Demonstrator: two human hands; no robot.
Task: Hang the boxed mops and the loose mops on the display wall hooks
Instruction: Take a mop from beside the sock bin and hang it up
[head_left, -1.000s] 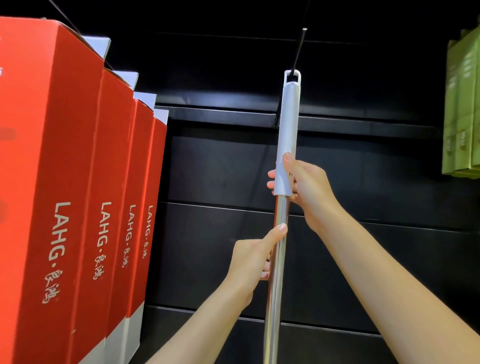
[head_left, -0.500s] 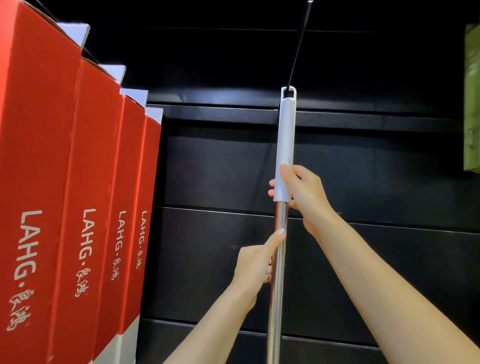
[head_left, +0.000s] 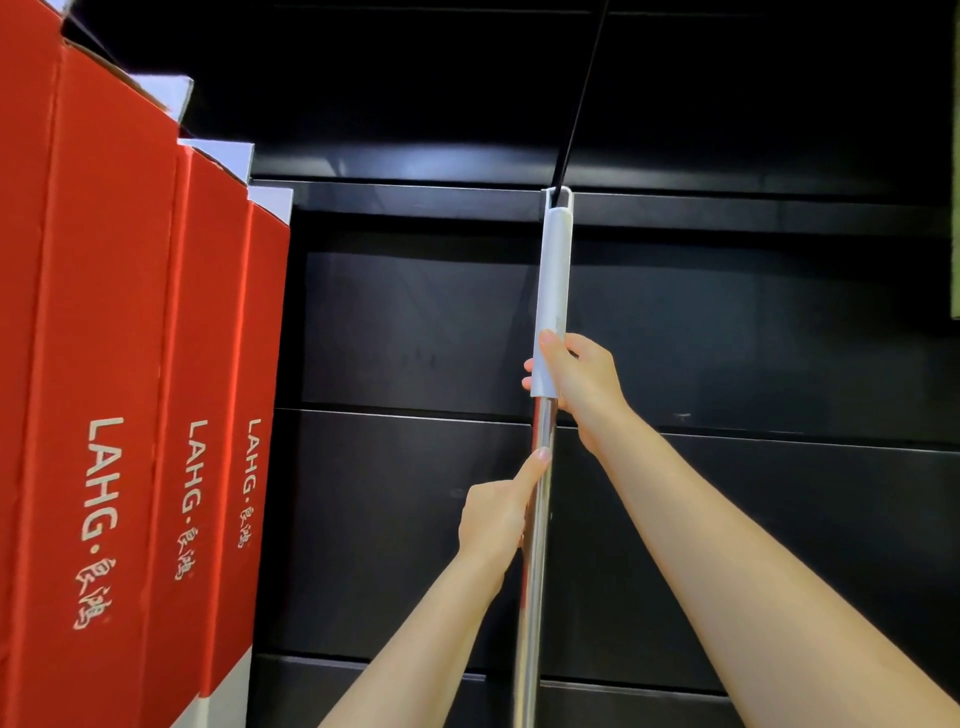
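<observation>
**Loose mop seated on the wall hook: status against the earlier frames**

We hold one loose mop with a white plastic grip sleeve and a polished chrome pole (head_left: 555, 291) upright in front of the black slatted display wall (head_left: 415, 332). The hanging loop at the top of the white sleeve sits over the thin black metal hook rod (head_left: 576, 109), which runs up and to the right out of view. The mop head is below the frame.

Our right hand (head_left: 582, 379) is wrapped around the lower end of the white sleeve, fingers closed around it and thumb laid along its front. Our left hand (head_left: 498, 512) is lower, clamped on the chrome pole with the thumb pointing up the shaft. The two hands are apart, with bare pole between them.

At left, three tall red cardboard mop boxes with white "LAHG" lettering (head_left: 114, 415) hang side by side, well apart from the pole.

Compared with the earlier frames:
- Both grips are unchanged in position on the mop.
- The loop sits lower in view, and more hook rod shows above it.
- Four red boxes showed before.
- The green packages at the right edge have almost left the view.
</observation>
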